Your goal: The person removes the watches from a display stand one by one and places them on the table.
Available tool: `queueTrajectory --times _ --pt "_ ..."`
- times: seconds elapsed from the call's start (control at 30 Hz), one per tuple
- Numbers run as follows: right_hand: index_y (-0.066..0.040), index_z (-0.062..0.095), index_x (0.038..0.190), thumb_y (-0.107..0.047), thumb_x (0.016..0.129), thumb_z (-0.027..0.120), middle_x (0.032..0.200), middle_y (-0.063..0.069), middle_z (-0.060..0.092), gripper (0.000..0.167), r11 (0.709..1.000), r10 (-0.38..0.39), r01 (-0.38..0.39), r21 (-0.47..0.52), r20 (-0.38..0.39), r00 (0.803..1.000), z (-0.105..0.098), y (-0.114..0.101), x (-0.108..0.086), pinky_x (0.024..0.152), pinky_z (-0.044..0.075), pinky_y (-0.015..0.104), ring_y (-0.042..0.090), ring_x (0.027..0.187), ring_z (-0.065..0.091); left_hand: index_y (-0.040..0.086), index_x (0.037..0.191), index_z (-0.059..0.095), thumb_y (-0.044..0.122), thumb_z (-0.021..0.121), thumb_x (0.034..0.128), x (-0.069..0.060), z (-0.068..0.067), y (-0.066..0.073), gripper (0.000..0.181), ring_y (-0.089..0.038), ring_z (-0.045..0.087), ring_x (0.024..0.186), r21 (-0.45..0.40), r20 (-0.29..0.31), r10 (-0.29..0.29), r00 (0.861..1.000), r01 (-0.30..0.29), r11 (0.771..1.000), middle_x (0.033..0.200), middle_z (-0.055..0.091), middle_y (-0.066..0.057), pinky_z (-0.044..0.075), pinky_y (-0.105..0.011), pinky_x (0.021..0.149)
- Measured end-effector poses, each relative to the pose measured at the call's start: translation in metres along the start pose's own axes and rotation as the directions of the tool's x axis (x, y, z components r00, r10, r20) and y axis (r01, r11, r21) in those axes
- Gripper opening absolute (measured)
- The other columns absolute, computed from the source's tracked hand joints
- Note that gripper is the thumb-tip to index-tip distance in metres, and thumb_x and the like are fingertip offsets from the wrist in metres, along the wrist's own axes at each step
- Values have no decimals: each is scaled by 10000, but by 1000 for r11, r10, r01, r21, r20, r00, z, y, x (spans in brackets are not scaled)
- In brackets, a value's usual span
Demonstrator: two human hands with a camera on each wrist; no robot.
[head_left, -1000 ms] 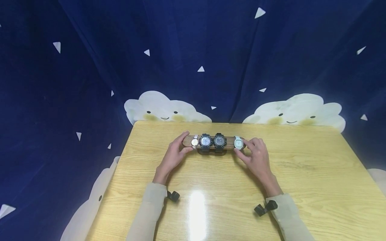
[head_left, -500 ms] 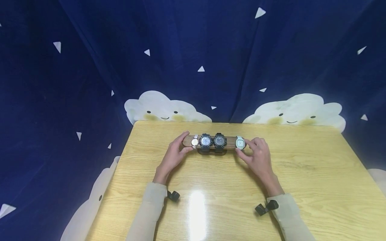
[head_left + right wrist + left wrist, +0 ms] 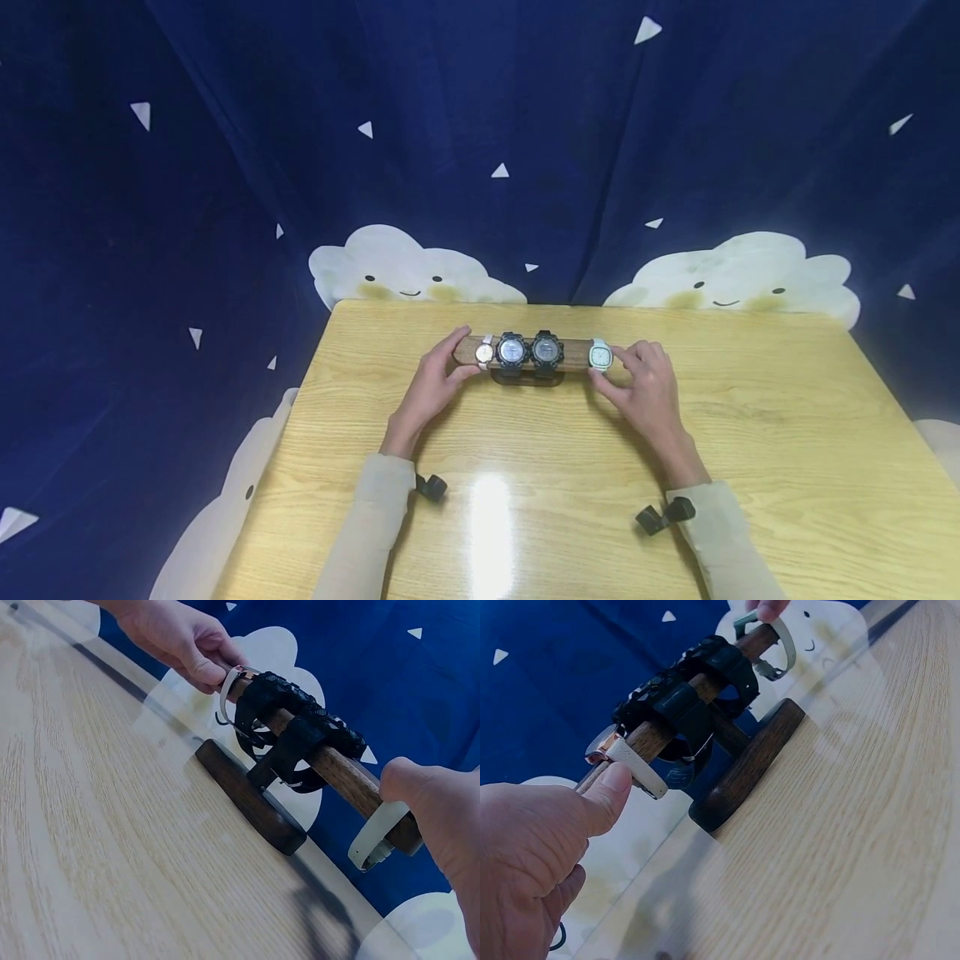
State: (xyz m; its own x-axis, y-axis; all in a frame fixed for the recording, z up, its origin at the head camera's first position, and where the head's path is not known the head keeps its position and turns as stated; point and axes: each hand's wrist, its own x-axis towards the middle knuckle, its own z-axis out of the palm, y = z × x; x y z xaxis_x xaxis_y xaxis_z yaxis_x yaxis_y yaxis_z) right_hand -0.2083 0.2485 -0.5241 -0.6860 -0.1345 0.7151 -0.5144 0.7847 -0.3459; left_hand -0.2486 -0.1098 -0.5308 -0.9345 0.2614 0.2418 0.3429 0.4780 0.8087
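A dark wooden bar stand [image 3: 573, 355] holds several watches across its bar. From left to right in the head view are a small white-strapped watch [image 3: 484, 353], two black watches [image 3: 512, 350] [image 3: 547, 350] side by side, and a pale green watch [image 3: 600, 356] near the right end. My left hand [image 3: 429, 385] grips the bar's left end, its thumb against the white strap in the left wrist view. My right hand [image 3: 651, 396] pinches the pale green watch between thumb and fingers. That watch's strap [image 3: 379, 829] loops around the bar in the right wrist view.
The stand's base [image 3: 739, 776] rests on a light wooden table [image 3: 540, 450] near its back edge. Behind hangs a dark blue curtain [image 3: 450, 150] with white triangles and smiling clouds. Small black devices [image 3: 432, 488] are at both wrists.
The pale green watch and my right hand have moved slightly right along the bar, towards its end. My left hand and the other watches have stayed in place.
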Motion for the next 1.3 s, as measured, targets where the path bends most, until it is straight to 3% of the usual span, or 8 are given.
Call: queueTrajectory --times 0.53,0.97,1.3 --pt "102 761 1030 -292 775 818 791 134 553 473 1000 -9 10 3 -28 1000 -1 8 0 676 339 351 319 768 479 180 1573 470 224 779 912 0 -1 -1 731 -290 381 1521 3 2 3 1000 -3 1000 1624 444 -102 279 -433 1279" --pt "103 764 993 -209 719 829 750 133 541 420 999 -23 25 24 -73 997 -2 9 2 651 299 324 286 722 444 169 1566 478 214 788 905 0 1 -2 732 -280 397 1513 6 -4 12 1000 -12 1000 1619 454 -94 286 -415 1277" --pt "109 756 1012 -229 734 810 766 143 545 440 1000 -8 9 18 -34 999 -7 16 1 669 309 329 301 745 455 169 1564 482 218 789 908 0 0 -1 725 -292 409 1505 7 -3 20 1000 -20 1000 1613 462 -102 298 -429 1272"
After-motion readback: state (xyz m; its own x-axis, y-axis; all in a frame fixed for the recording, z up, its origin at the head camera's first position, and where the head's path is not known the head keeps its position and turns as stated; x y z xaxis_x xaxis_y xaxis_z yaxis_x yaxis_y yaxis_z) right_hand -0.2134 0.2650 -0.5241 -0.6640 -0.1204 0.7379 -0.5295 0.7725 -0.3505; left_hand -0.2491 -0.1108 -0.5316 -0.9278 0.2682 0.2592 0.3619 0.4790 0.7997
